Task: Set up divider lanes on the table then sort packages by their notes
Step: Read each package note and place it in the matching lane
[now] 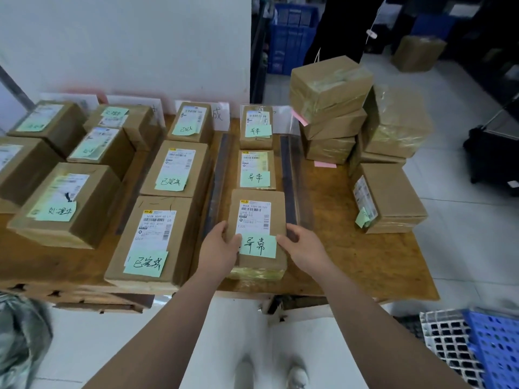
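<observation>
A small cardboard package (257,200) with a shipping label and a green handwritten note lies at the near end of a lane on the wooden table (351,248). My left hand (220,248) grips its left side and my right hand (302,245) grips its right side. Two similar noted packages (256,169) (257,126) lie farther back in the same lane. Clear divider strips (217,175) (289,175) run along both sides of this lane. In the lane to the left, three larger packages (153,237) carry green notes.
A pile of taped boxes (331,88) stands at the table's back right, with another box (390,197) at the right edge. More noted packages (64,203) fill the left side. White sign cards (220,115) lean against the wall. Blue crates (494,346) sit on the floor at right.
</observation>
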The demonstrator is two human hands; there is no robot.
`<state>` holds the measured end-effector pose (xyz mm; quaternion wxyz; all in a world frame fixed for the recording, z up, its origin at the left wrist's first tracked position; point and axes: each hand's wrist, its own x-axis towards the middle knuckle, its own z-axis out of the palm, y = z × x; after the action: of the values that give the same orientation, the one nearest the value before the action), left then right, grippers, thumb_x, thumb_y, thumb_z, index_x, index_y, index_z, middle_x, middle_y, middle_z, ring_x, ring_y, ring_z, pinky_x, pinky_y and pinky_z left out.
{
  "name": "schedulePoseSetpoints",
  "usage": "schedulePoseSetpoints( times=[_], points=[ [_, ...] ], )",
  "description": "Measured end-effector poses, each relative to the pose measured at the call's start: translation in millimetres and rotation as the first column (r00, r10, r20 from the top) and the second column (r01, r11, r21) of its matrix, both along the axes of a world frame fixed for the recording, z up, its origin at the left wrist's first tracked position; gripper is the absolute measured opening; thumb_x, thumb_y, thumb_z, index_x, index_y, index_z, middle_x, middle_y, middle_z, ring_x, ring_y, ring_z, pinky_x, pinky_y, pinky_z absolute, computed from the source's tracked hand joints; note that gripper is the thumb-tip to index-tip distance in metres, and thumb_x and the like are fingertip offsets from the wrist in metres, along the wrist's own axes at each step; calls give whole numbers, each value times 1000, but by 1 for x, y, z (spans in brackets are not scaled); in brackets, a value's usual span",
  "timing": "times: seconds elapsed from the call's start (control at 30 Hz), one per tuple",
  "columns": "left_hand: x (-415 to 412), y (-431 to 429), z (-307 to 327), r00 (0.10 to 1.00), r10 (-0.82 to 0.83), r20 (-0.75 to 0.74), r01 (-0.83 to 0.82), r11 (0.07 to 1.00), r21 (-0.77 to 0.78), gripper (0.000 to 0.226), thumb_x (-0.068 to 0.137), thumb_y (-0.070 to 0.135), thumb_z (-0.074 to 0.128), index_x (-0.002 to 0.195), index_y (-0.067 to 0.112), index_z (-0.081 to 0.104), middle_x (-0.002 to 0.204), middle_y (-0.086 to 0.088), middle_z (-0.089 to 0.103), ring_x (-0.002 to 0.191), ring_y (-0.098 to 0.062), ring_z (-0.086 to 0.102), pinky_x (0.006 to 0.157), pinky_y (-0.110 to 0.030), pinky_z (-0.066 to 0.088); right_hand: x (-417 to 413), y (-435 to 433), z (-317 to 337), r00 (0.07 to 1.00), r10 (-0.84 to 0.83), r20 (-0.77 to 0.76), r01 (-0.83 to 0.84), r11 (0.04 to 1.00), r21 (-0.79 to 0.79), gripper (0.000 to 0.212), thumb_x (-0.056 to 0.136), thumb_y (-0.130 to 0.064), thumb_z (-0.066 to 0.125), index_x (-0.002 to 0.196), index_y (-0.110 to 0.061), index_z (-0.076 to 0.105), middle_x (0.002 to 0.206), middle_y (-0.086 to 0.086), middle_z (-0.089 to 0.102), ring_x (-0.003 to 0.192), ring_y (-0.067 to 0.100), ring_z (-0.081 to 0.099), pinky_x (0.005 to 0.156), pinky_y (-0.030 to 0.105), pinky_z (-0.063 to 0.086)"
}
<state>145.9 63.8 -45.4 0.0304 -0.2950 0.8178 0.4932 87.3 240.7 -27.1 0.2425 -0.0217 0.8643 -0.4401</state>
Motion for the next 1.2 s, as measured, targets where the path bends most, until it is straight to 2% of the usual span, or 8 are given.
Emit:
schedulePoseSetpoints(
  times=[0.1,0.2,0.3,0.43,0.6,0.83,1.07,1.2],
  points=[
    [-5,7,25,991,-49,-123,37,994,-100,14,97,24,55,111,20,55,116,11,65,87,-2,63,58,-14,50,-6,9,14,995,10,-98,-3,997,71,54,96,-35,56,145,-19,41,139,0,54,119,14,54,93,27,46],
    [-15,19,51,975,-113,-189,86,986,-142,35,98,26,55,133,28,52,133,7,58,89,1,58,51,-7,40,-11,27,30,975,23,-221,13,987,160,54,96,-38,54,146,-24,39,145,-2,48,130,15,47,103,30,41],
    [-25,40,68,971,-143,-194,110,979,-170,49,98,32,55,145,29,41,150,5,42,126,-11,47,83,-12,38,-16,55,44,959,12,-285,52,975,217,54,98,-38,51,147,-22,37,149,-2,43,136,15,40,108,30,35],
    [-43,82,82,958,-197,-207,164,972,-166,50,97,35,55,145,27,43,149,4,43,136,-19,41,108,-39,42,-25,103,54,947,-95,-307,182,946,268,53,98,-41,49,146,-22,39,147,0,46,133,20,44,107,33,37],
    [-78,142,78,921,-349,-174,332,936,-120,53,99,40,50,148,25,38,147,6,47,131,-17,48,97,-28,46,-47,172,57,932,-220,-290,311,895,321,49,97,-41,47,142,-20,47,126,13,62,112,27,58,88,31,44],
    [-137,220,55,925,-377,-51,378,926,6,53,101,33,48,148,12,38,147,-5,47,135,-21,45,111,-34,35,-95,247,44,930,-248,-272,320,910,265,46,97,-31,50,140,-14,49,143,4,51,129,22,48,103,28,36],
    [-184,267,19,937,-334,106,330,943,51,53,104,35,39,150,10,35,155,-7,37,142,-24,34,115,-35,27,-150,274,19,970,-168,-176,208,949,238,48,97,-33,50,142,-16,46,142,3,50,125,21,51,92,24,38],
    [-199,282,7,961,-240,140,212,960,184,50,105,36,35,150,15,35,154,-5,38,140,-25,36,112,-35,29,-168,273,3,992,-76,-103,95,976,198,54,99,-31,48,148,-15,35,149,4,42,134,22,42,110,32,36]
  ],
)
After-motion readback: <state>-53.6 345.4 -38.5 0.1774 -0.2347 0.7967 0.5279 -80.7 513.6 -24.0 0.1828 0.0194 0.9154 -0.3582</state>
